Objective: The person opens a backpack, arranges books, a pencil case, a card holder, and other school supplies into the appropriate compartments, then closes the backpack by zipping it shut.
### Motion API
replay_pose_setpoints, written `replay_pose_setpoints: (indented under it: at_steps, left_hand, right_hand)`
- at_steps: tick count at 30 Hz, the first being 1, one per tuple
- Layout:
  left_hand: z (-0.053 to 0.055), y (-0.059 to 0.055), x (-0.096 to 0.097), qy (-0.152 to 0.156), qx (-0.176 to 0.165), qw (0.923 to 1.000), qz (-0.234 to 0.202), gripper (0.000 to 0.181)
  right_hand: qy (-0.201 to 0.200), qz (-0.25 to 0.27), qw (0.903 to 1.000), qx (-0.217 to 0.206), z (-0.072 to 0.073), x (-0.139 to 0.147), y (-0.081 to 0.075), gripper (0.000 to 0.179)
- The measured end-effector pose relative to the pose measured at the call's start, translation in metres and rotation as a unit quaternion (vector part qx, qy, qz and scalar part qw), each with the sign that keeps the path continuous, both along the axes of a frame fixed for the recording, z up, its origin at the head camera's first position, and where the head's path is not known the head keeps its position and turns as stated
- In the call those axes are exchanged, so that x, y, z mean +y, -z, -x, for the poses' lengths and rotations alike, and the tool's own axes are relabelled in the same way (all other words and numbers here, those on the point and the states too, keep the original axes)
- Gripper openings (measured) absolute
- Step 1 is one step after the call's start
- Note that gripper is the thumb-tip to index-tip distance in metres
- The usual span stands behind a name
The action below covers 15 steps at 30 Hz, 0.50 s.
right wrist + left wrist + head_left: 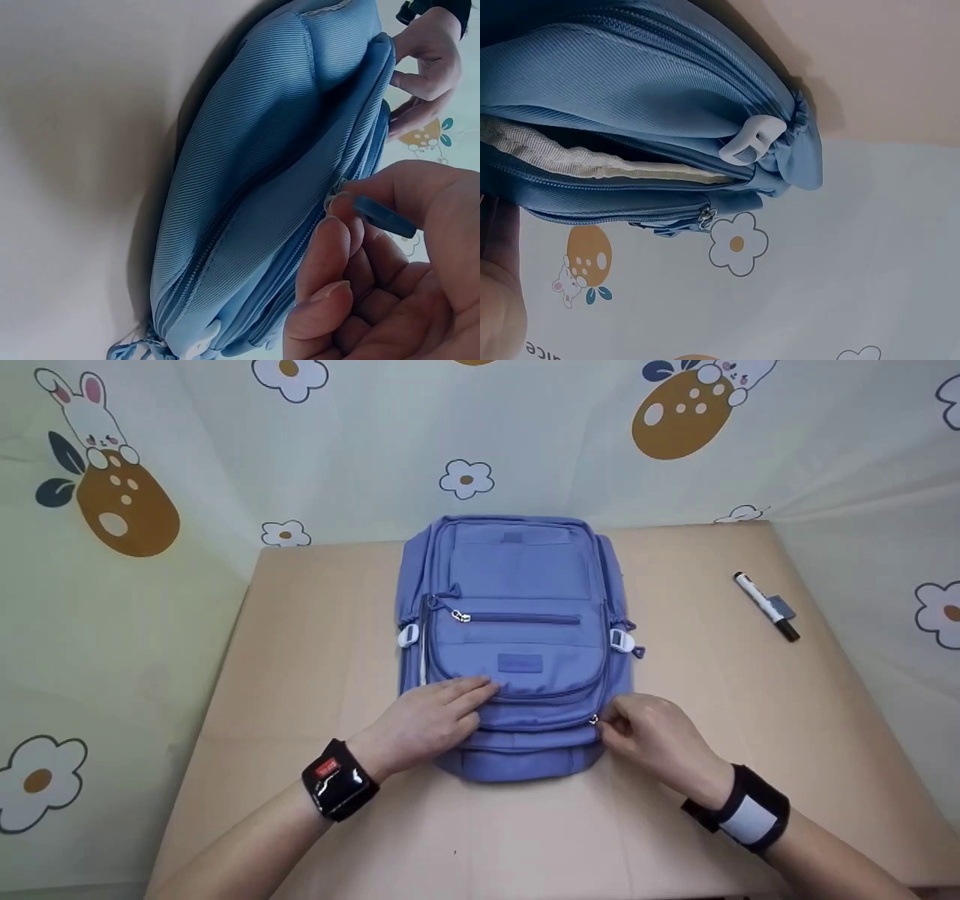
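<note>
A blue backpack lies front side up on the table, its top toward the far wall. My right hand pinches a zipper pull at the bag's lower right edge; the pull's blue tab sticks out between thumb and finger in the right wrist view. Across the lower front, my left hand rests with fingers extended on the fabric below the small label. In the left wrist view one compartment gapes along the bag's left side, showing a pale lining. A white buckle sits beside that opening.
A black and white marker with a small grey piece attached lies at the right of the brown table surface. A patterned curtain with flowers and rabbits stands behind and at both sides.
</note>
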<state>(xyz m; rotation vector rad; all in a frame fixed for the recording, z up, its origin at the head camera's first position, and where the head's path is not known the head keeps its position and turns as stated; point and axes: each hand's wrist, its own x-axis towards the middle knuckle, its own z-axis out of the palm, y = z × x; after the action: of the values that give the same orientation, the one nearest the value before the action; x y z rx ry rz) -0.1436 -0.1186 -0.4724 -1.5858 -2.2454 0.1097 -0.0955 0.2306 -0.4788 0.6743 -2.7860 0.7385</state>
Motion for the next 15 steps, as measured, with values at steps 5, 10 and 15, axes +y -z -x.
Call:
replay_pose_setpoints:
  at_steps: [5,10,15]
  left_hand:
    - [0.001,0.002,0.0,-0.004,0.006,1.0,0.002,0.016]
    - [0.002,0.004,0.001,-0.002,0.009,0.9999,-0.005,0.015]
    - [0.002,0.004,0.001,-0.005,0.006,0.9999,-0.006,0.014]
  right_hand:
    - [-0.005,0.016,0.9996,-0.021,-0.001,-0.001,-0.003,0.017]
    - [-0.012,0.041,0.9982,-0.042,-0.003,-0.007,-0.007,0.015]
    - [-0.035,0.055,0.9967,-0.048,-0.004,-0.022,-0.01,0.011]
